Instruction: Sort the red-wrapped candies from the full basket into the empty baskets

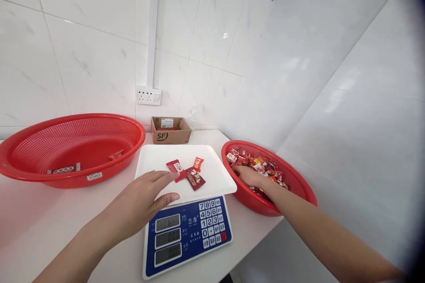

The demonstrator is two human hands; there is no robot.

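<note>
Over the near left edge of a white weighing tray (209, 152) is my left hand (141, 199), fingers stretched out, holding nothing. Its fingertips are close to a red packet with a white label (175, 168); whether they touch it I cannot tell. Beside that lie a dark red packet (195, 179) and a small bright red packet (198, 163). The tray tops a digital scale (192, 225) with a blue keypad panel. My right hand (249, 177) reaches into a red basket (307, 192) of mixed small packets (260, 163), its fingers hidden among them.
A large red perforated basket (96, 119) stands on the left of the white table (113, 212), with a few small pieces inside. Behind the scale sits an open cardboard box (172, 136) with red contents. A tiled wall with a power socket (148, 96) rises behind.
</note>
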